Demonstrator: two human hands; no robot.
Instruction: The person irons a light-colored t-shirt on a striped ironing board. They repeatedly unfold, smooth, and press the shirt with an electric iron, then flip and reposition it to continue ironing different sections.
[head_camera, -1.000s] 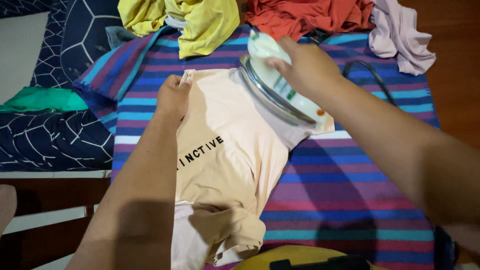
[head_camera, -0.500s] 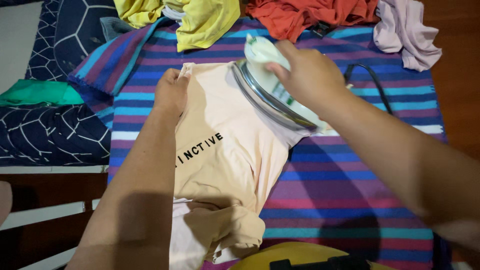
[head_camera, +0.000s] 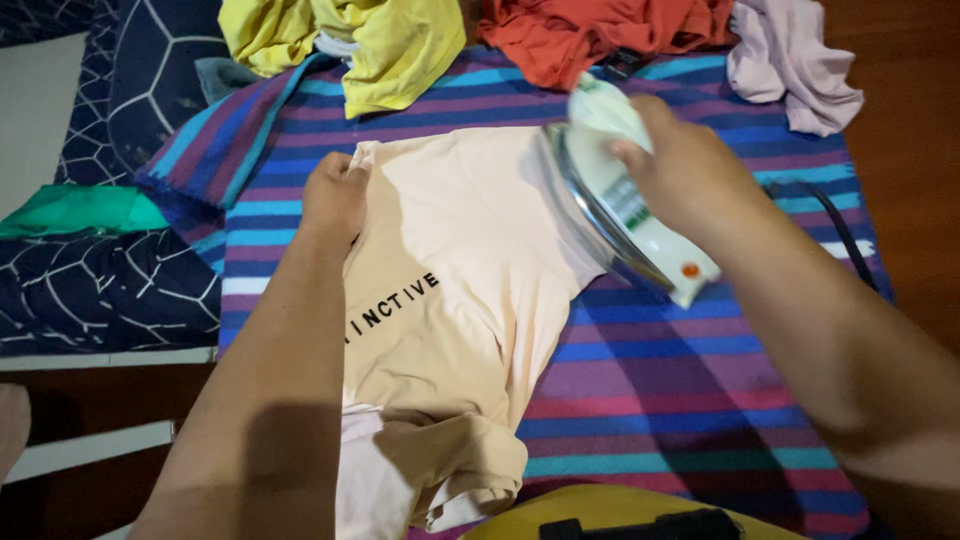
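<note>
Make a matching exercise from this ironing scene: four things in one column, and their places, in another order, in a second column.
Things:
1. left hand
2. right hand
3. yellow garment
4. green cloth

Places:
A. heaped at the far edge of the striped blanket
B. gripping the white iron
C. on the dark patterned fabric to the left
D. pinning the far left corner of the peach shirt

Pairs: 1-D, 2-B, 3-A, 4-C
</note>
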